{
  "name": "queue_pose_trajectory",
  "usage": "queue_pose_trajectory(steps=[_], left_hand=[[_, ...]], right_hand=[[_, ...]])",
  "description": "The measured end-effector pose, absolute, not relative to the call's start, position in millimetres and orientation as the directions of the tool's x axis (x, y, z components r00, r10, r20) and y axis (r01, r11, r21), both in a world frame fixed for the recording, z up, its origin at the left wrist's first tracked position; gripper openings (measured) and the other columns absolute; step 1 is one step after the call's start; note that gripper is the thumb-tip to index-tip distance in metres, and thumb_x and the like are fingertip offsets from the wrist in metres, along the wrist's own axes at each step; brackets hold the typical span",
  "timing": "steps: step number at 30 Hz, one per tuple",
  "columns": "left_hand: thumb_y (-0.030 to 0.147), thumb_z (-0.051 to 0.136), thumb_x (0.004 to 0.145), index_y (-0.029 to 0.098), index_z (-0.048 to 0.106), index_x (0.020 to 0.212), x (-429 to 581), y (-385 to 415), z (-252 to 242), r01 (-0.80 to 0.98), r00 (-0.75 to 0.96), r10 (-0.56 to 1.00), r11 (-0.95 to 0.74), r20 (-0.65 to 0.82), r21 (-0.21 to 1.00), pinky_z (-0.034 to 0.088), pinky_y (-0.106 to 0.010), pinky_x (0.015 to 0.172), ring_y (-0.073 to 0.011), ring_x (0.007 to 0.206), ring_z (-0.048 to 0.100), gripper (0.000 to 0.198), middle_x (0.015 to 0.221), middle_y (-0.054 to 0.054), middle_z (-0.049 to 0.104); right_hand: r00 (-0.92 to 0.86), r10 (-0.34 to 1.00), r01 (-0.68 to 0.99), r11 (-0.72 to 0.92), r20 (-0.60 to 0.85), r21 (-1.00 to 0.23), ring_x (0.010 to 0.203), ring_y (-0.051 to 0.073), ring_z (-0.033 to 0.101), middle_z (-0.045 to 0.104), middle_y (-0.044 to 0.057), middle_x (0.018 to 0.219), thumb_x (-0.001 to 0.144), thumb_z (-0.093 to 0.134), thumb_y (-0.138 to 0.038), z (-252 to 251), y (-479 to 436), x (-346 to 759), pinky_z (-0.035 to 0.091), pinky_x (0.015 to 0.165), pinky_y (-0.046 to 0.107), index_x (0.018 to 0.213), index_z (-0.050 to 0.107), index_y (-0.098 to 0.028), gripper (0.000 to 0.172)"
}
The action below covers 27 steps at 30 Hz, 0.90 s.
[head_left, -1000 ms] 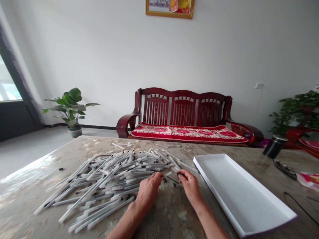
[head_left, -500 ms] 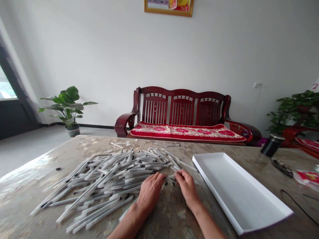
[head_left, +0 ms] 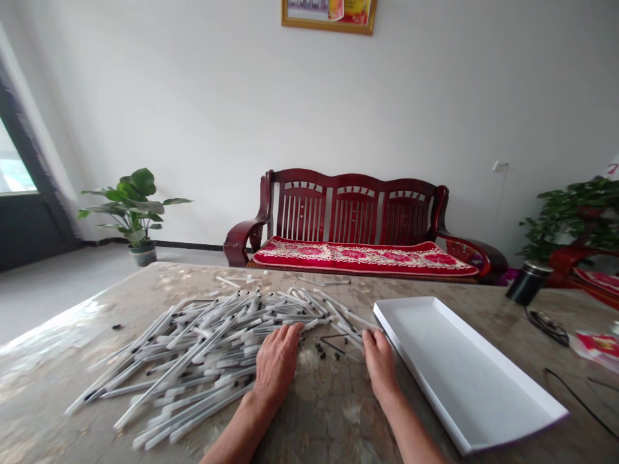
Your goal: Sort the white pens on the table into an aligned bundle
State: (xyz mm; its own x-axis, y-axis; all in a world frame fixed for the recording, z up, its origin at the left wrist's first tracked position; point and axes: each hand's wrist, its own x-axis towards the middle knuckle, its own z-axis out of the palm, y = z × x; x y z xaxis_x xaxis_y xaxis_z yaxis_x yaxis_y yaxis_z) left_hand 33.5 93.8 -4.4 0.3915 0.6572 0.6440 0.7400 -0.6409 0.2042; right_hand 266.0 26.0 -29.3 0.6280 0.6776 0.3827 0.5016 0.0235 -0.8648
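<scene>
A heap of white translucent pen barrels point(head_left: 213, 348), many with black ends, spreads across the left and middle of the table. My left hand point(head_left: 278, 361) rests at the heap's right edge, fingers together by a white barrel point(head_left: 315, 323); its palm side is hidden. To the right, my right hand point(head_left: 380, 361) has its fingers closed beside loose white barrels point(head_left: 354, 336) near the box; whatever it grips is hidden. Between the hands lie several small black plugs point(head_left: 323, 354) and thin dark sticks point(head_left: 334, 343).
A shallow white box point(head_left: 464, 374) stands to the right. Beyond it are a black cylinder point(head_left: 528, 283), cables point(head_left: 546, 325) and a red packet point(head_left: 599, 343). A lone black piece point(head_left: 117, 327) lies at left. Behind the patterned table point(head_left: 329, 412) is a wooden bench point(head_left: 355, 212).
My hands have moved apart: the left one back toward the heap, the right one toward the white box. The small black plugs and dark sticks between them now show more fully.
</scene>
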Motion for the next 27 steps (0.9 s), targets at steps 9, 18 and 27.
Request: queue_pose_trajectory(steps=[9, 18, 27], left_hand=[[0.016, 0.052, 0.092, 0.027, 0.066, 0.114, 51.4, 74.4, 1.0, 0.598, 0.625, 0.549, -0.794, 0.555, 0.112, 0.047, -0.027, 0.07, -0.0182, 0.076, 0.065, 0.029, 0.083, -0.002, 0.069], [0.027, 0.045, 0.099, 0.028, 0.068, 0.106, 60.7, 70.2, 2.4, 0.545, 0.645, 0.641, -0.768, 0.416, 0.338, 0.045, -0.021, 0.063, -0.0151, 0.077, 0.071, 0.024, 0.09, 0.0, 0.073], [0.035, 0.05, 0.096, 0.021, 0.067, 0.074, 68.4, 69.2, 17.3, 0.582, 0.607, 0.75, -0.644, 0.262, 0.496, 0.034, -0.022, 0.056, -0.0153, 0.067, 0.068, 0.031, 0.068, 0.0, 0.07]], right_hand=[[0.431, 0.864, 0.272, 0.148, 0.258, -0.951, 0.054, 0.018, 0.054, 0.06, -0.001, 0.063, 0.09, 0.046, -0.063, -7.6, 18.4, 227.7, 0.043, 0.051, 0.028, 0.093, 0.068, -0.026, 0.043], [0.305, 0.936, 0.177, 0.123, 0.173, -0.977, 0.043, 0.014, 0.049, 0.056, -0.001, 0.053, 0.08, 0.058, -0.07, -4.7, 20.4, 224.3, 0.037, 0.04, 0.024, 0.073, 0.064, -0.022, 0.049], [0.29, 0.934, 0.226, 0.147, 0.211, -0.963, 0.045, 0.015, 0.054, 0.058, 0.0, 0.054, 0.08, 0.057, -0.073, 2.3, 16.3, 229.0, 0.041, 0.041, 0.024, 0.075, 0.065, -0.021, 0.053]])
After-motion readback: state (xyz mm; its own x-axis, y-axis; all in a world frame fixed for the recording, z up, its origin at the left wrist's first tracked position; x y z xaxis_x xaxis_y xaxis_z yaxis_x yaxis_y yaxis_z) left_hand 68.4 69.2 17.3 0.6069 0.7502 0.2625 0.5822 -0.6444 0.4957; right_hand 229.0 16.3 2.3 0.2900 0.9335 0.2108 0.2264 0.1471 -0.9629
